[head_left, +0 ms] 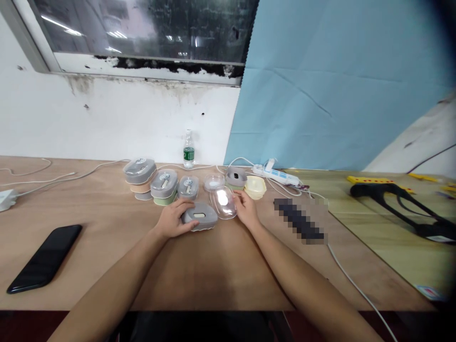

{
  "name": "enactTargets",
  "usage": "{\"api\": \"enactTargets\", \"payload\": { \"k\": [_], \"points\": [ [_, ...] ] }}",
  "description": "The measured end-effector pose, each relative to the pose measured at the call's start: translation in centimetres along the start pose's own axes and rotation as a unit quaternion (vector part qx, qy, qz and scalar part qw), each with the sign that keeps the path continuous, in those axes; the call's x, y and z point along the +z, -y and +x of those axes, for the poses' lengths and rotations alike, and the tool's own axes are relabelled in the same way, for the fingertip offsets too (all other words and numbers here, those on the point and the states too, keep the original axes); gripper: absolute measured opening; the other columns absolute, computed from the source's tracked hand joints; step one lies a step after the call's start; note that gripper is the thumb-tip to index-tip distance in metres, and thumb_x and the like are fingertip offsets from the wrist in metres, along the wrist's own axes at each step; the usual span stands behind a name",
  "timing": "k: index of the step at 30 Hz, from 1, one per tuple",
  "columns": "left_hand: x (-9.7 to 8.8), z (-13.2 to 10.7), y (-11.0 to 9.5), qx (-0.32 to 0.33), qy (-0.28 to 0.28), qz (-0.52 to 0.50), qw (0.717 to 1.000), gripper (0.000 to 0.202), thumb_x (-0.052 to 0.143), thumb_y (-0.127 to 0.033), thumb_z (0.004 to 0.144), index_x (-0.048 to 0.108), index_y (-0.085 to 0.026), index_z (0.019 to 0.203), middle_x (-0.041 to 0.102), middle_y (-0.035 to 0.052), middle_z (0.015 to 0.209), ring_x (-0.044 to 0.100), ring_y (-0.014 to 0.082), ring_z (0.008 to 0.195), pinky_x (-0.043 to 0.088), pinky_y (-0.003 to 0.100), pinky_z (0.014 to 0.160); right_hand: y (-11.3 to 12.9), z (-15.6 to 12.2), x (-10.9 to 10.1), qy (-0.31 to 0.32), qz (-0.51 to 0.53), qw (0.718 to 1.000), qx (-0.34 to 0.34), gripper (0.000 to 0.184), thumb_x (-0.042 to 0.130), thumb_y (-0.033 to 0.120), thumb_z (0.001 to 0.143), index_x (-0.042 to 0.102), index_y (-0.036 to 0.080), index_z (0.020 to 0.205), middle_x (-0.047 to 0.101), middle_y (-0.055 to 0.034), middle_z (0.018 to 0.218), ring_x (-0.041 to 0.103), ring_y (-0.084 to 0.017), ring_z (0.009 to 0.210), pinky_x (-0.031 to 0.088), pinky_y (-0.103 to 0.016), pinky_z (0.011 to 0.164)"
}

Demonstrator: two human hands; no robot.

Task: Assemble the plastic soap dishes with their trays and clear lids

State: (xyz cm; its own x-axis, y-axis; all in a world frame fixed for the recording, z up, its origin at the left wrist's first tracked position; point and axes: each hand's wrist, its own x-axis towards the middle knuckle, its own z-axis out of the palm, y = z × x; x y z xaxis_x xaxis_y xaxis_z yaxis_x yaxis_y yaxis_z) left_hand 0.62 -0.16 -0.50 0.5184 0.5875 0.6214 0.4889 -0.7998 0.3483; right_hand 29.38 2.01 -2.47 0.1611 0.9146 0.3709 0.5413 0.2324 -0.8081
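Note:
My left hand [174,220] grips the left end of a grey plastic soap box [199,216] lying on the wooden table. My right hand [245,209] has its fingertips on the rim of a transparent plastic lid [223,202], just right of the grey box. Behind my hands stand several stacked soap boxes with grey lids [164,184]. Nearby are a small transparent lid [213,182], a grey box part [235,176] and a stack of pale yellow lids [255,187].
A black smartphone [44,259] lies on the table [107,213] at left. Behind stand a water bottle [188,150] and a white power strip [276,175] with white cables. A pixelated patch [299,221] covers part of the table. A black frame [392,204] lies on a yellow-toned board at right.

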Motion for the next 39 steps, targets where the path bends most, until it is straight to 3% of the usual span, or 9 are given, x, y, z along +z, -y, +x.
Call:
{"api": "enactTargets", "payload": {
  "k": [6,10,13,17,20,27,30,34,39],
  "points": [
    [-0.1,0.0,-0.1,-0.009,0.005,-0.009,1.000,0.032,0.062,-0.044,0.078,0.064,-0.018,0.097,0.067,0.0102,0.104,0.065,0.0231,0.096,0.052,0.036,0.083,-0.4,0.7,-0.8,0.054,-0.143,0.987,-0.059,0.050,0.054,0.053,0.084,0.053,0.023,0.124,0.069,-0.0074,0.102,0.064,-0.021,0.077,0.047,-0.032,0.072],
    [-0.2,0.0,-0.3,-0.012,0.017,-0.023,1.000,0.028,0.059,-0.044,0.080,0.064,-0.019,0.088,0.068,0.0091,0.098,0.066,0.0209,0.088,0.052,0.034,0.078,0.2,0.6,-2.1,0.073,-0.219,0.971,-0.063,0.054,0.056,0.058,0.081,0.058,0.022,0.121,0.069,-0.0046,0.079,0.062,-0.020,0.069,0.044,-0.029,0.066],
    [-0.3,0.0,-0.3,-0.008,0.023,-0.031,0.999,0.027,0.057,-0.045,0.080,0.063,-0.019,0.084,0.069,0.0084,0.095,0.066,0.0203,0.086,0.051,0.033,0.076,0.9,0.4,-3.1,0.123,-0.222,0.962,-0.102,0.051,0.062,0.059,0.076,0.064,0.024,0.113,0.065,-0.0014,0.069,0.060,-0.018,0.066,0.043,-0.027,0.062],
    [-0.5,0.0,-0.2,-0.007,0.026,-0.030,0.999,0.026,0.057,-0.044,0.080,0.062,-0.018,0.083,0.069,0.0078,0.092,0.066,0.0195,0.082,0.051,0.031,0.073,1.8,0.1,-3.7,0.193,-0.192,0.946,-0.176,0.050,0.075,0.057,0.062,0.070,0.023,0.098,0.068,-0.0050,0.089,0.062,-0.021,0.082,0.045,-0.029,0.070],
    [-0.9,-0.1,0.0,-0.023,0.016,-0.025,0.999,0.025,0.053,-0.042,0.082,0.062,-0.018,0.081,0.069,0.0073,0.088,0.066,0.0188,0.078,0.050,0.030,0.072,2.2,-0.1,-3.7,0.266,-0.188,0.930,-0.167,0.051,0.080,0.053,0.055,0.071,0.024,0.097,0.068,-0.0043,0.094,0.062,-0.022,0.086,0.046,-0.031,0.071],
    [-1.7,-0.1,1.0,-0.037,0.013,-0.049,0.998,0.037,0.039,-0.042,0.089,0.062,-0.019,0.073,0.067,0.0070,0.077,0.063,0.0189,0.072,0.048,0.030,0.066,2.6,-0.5,-4.3,0.383,-0.118,0.911,-0.098,0.010,0.066,0.028,0.072,0.074,0.022,0.073,0.067,-0.0017,0.077,0.060,-0.016,0.069,0.046,-0.026,0.064],
    [-1.8,-0.1,1.1,-0.042,0.022,-0.067,0.997,0.046,0.033,-0.048,0.091,0.062,-0.019,0.072,0.065,0.0067,0.072,0.061,0.0187,0.068,0.048,0.030,0.064,3.8,-0.6,-5.5,0.362,-0.067,0.927,-0.075,0.015,0.063,0.031,0.074,0.073,0.020,0.076,0.066,-0.0021,0.077,0.058,-0.015,0.066,0.045,-0.024,0.060],
    [-1.5,0.0,0.8,-0.039,0.033,-0.079,0.996,0.049,0.031,-0.050,0.092,0.062,-0.018,0.072,0.064,0.0062,0.071,0.061,0.0178,0.066,0.047,0.029,0.064,6.0,0.0,-6.4,0.214,-0.026,0.972,-0.097,0.024,0.063,0.041,0.079,0.072,0.020,0.087,0.066,-0.0039,0.080,0.056,-0.015,0.066,0.045,-0.026,0.061],
    [-1.3,0.0,0.3,-0.026,0.027,-0.089,0.995,0.045,0.034,-0.048,0.091,0.063,-0.018,0.075,0.065,0.0068,0.072,0.062,0.0183,0.068,0.046,0.029,0.064,7.6,2.9,-3.2,0.082,-0.120,0.972,-0.186,0.024,0.055,0.039,0.087,0.069,0.020,0.089,0.065,-0.0057,0.086,0.057,-0.016,0.072,0.045,-0.028,0.067]
  ]
}}
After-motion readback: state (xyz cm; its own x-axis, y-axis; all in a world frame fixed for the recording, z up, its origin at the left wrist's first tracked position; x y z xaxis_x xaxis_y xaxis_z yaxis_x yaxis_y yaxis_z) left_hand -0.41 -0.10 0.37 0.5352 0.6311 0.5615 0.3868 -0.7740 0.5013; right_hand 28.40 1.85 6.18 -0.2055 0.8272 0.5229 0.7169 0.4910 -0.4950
